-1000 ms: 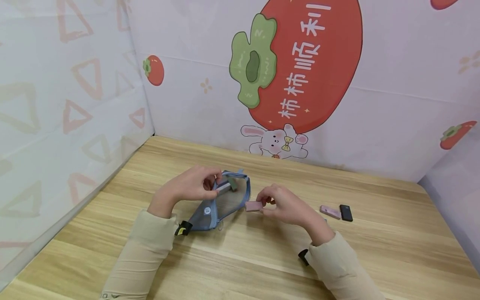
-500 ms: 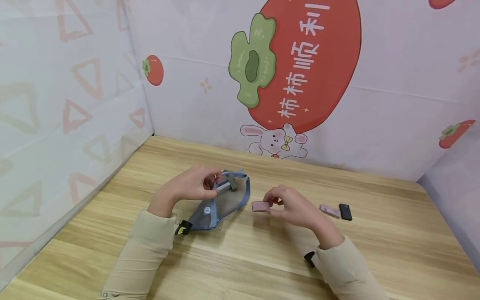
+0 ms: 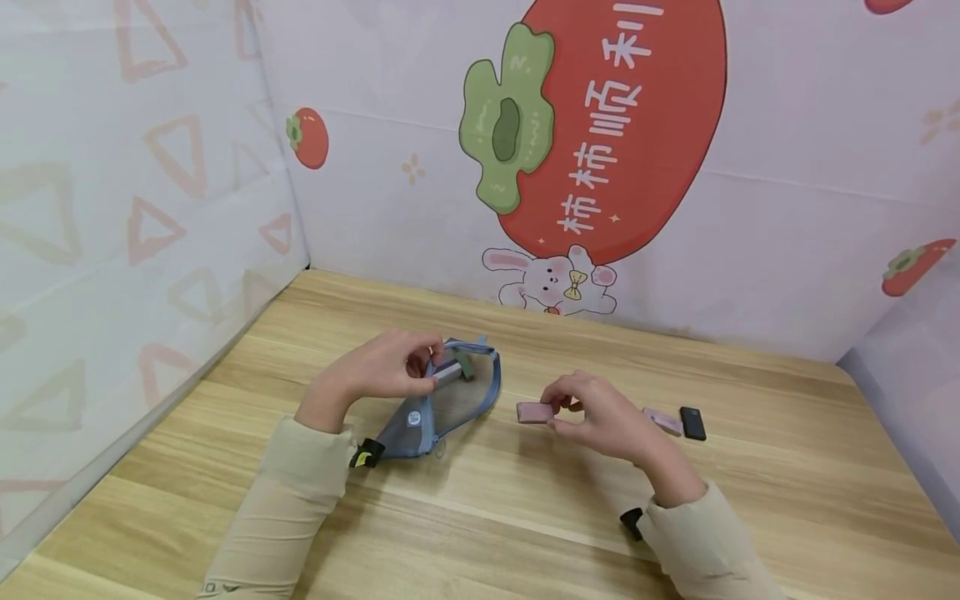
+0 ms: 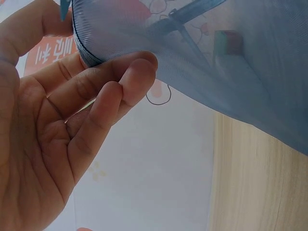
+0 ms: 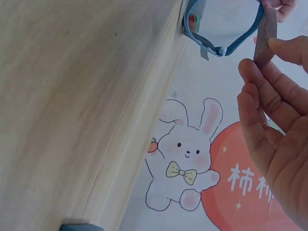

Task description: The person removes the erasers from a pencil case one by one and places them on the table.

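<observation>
My left hand [image 3: 390,367] pinches the zippered rim of a blue mesh zip pouch [image 3: 408,437], whose mouth gapes toward the right. Inside it lie a grey-and-white block [image 3: 447,373] and a dark green block [image 3: 465,365]. Through the mesh in the left wrist view, a green-and-red block [image 4: 228,42] shows. A small flat pink block [image 3: 534,412] is pinched between thumb and fingers of my right hand [image 3: 600,417], just right of the pouch mouth. The right wrist view shows this pink block [image 5: 266,36] nearly edge-on, its kind unclear.
Right of my right hand, a pink patterned block [image 3: 663,421] and a small black block [image 3: 693,423] lie side by side on the wooden table [image 3: 787,483]. A printed cloth wall [image 3: 405,225] rises behind the table, with others at left and right.
My right hand has drawn back to the right with the pink block, away from the pouch mouth. My left hand stays on the pouch rim.
</observation>
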`<action>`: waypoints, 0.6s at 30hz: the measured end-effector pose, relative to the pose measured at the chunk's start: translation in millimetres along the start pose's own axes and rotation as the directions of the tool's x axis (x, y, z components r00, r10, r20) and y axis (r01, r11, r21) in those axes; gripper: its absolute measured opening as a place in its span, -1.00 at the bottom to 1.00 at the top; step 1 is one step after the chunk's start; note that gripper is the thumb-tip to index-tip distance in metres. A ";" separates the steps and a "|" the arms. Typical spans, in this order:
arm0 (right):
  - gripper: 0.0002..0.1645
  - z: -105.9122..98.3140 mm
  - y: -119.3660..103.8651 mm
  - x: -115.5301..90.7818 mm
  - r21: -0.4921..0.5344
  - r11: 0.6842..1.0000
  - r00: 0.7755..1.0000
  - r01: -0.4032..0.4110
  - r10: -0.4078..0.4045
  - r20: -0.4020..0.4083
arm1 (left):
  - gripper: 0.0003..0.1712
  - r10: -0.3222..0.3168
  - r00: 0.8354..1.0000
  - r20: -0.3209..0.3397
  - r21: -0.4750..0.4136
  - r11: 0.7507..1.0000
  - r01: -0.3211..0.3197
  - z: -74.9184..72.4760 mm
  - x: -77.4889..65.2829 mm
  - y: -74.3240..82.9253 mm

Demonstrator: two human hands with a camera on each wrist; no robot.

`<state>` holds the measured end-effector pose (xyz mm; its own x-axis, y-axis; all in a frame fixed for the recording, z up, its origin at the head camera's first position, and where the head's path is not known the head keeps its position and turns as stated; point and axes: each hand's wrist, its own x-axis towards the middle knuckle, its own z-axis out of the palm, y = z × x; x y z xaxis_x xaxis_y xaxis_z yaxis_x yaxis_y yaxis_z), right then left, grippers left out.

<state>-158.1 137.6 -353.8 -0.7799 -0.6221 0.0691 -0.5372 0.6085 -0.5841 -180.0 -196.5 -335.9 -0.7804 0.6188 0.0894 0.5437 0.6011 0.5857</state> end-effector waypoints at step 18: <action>-0.79 -12.7 11.8 -22.5 -0.030 1.000 0.997 -0.008 0.005 -0.073 | -0.85 0.011 1.000 0.005 -0.008 1.000 -0.011 0.5 1.5 0.3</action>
<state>-151.0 164.9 -352.0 -0.8041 -0.5812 0.1248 -0.5406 0.6276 -0.5603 -180.8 -195.1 -336.0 -0.7729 0.6278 0.0920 0.5497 0.5902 0.5912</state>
